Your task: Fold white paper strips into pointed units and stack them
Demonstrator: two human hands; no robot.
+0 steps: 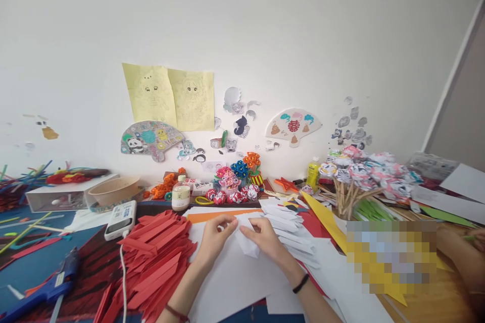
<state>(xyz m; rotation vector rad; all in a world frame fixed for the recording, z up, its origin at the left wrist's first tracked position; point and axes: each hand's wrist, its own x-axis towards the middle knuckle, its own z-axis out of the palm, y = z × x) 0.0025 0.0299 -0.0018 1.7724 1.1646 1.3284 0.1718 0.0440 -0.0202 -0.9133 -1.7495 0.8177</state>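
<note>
1. Fingers (223, 223) of left hand (214, 242) curled in, tips pinched on upper edge of small white paper piece (246, 242); right hand (265, 239) closed on the same piece from the other side, thumb on top
2. Held low, just above white sheets (235, 282) at table's near edge, between both hands — likely for pressing a fold against a flat backing
3. Heap of red paper strips (155, 262) just left of left forearm, stack of folded white strips (288, 234) just right of right hand: supplies within easy reach on either side
4. Blue glue gun (49, 287) well off to the left, away from the paper
5. Paper flowers on sticks (359, 176) upright at back right, near the wall, clear of the working area
6. Another person's arm (462, 257) at far right edge
</note>
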